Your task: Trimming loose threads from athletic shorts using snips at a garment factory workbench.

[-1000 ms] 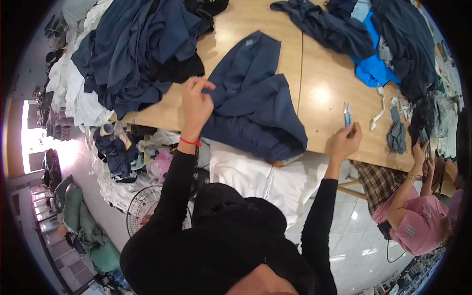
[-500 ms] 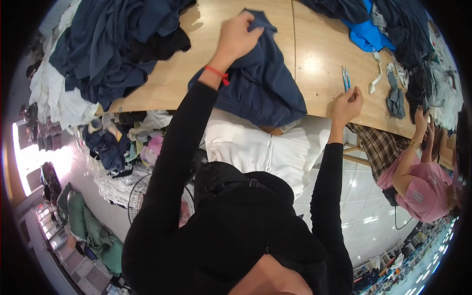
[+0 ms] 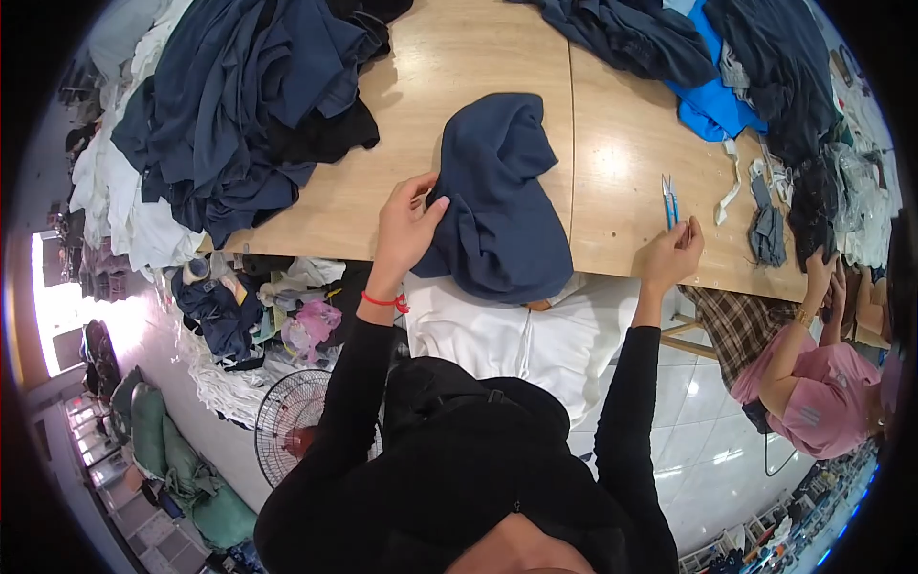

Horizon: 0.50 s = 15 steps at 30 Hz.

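A dark navy garment (image 3: 502, 206) lies bunched on the table in front of me, its lower part hanging over the near edge. My left hand (image 3: 409, 222) is at the garment's left edge, thumb and fingers apart, the thumb against the cloth. In my right hand (image 3: 672, 256) is a pair of thread snips (image 3: 672, 203) with blue handles, held near the table's front edge. The blades point away from me, clear of the garment.
Dark navy clothes (image 3: 249, 115) are heaped at the far left of the wooden table (image 3: 421, 105). More dark garments (image 3: 631, 38), a bright blue cloth (image 3: 712, 110) and grey scraps (image 3: 766, 234) lie at the right. A co-worker in a pink shirt (image 3: 813, 392) sits there. A fan (image 3: 287, 421) stands lower left.
My left hand has let go of the garment's far end and come back toward me to its left side. The garment now lies folded over itself. The snips stay in my right hand.
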Each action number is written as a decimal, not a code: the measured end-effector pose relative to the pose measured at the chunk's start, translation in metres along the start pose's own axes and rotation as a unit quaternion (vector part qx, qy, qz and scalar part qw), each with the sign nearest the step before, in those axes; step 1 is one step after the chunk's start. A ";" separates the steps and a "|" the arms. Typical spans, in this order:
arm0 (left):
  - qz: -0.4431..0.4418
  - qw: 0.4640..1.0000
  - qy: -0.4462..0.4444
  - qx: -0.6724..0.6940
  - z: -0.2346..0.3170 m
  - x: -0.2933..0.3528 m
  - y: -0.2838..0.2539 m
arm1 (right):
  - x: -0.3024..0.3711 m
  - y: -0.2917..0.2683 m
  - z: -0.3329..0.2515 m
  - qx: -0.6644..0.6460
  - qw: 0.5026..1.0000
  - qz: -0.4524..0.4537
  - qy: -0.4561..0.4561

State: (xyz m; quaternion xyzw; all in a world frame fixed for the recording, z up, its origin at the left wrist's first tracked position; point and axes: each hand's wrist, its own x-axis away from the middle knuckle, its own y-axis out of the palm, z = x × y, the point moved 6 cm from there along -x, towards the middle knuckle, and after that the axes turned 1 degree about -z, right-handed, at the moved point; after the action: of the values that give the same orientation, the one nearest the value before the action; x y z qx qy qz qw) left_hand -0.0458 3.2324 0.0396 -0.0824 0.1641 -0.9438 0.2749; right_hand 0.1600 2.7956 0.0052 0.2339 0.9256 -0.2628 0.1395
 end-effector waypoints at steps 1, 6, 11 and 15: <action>0.004 1.000 -0.003 0.000 -0.003 0.004 -0.001 | 0.002 -0.001 -0.003 -0.014 1.000 -0.003 0.006; -0.018 0.989 0.076 -0.124 -0.009 0.010 0.003 | 0.008 -0.010 -0.022 0.038 0.999 0.022 -0.030; -0.122 0.988 0.038 -0.083 -0.030 0.005 -0.012 | 0.067 0.010 -0.113 -0.019 0.980 -0.112 -0.163; -0.131 0.986 0.078 0.069 -0.037 -0.002 -0.030 | 0.151 0.064 -0.222 -0.057 0.877 -0.393 -0.270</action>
State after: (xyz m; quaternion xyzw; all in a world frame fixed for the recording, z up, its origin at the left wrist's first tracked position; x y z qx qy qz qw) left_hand -0.0680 3.2676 0.0156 -0.0106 0.1074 -0.9843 0.1399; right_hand 0.0335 3.0209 0.1034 -0.2377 0.8811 -0.2955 0.2825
